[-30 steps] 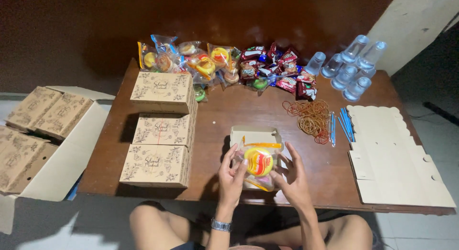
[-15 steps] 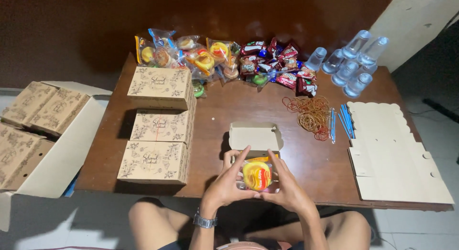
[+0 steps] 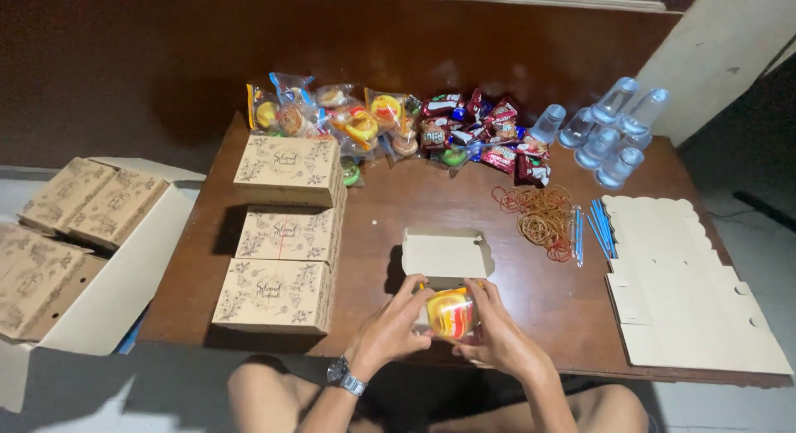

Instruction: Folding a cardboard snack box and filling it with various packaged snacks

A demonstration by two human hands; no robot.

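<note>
Both my hands are wrapped around one clear-wrapped snack pack [image 3: 452,313], yellow and orange inside. My left hand [image 3: 390,332] has its grip clenched on the pack's left side, fingers curled over the top edge; my right hand [image 3: 497,338] grasps the right side the same way. The pack sits low at the near edge of the desk [image 3: 398,209], in or just over the small open cardboard box [image 3: 446,257] whose lid stands up behind it; I cannot tell whether it rests on the box floor.

To the left of my hands stand three closed printed boxes [image 3: 282,263] in a row running away from me. Right of the open box lie a heap of rubber bands [image 3: 543,222] and, just beside it, blue straws [image 3: 599,226]. Flat cardboard blanks [image 3: 688,292] cover the desk's right end. Along the far edge lie more wrapped snacks [image 3: 390,126] and a cluster of clear cups [image 3: 601,130]. A large carton [image 3: 75,251] with more printed boxes sits off the desk to the left.
</note>
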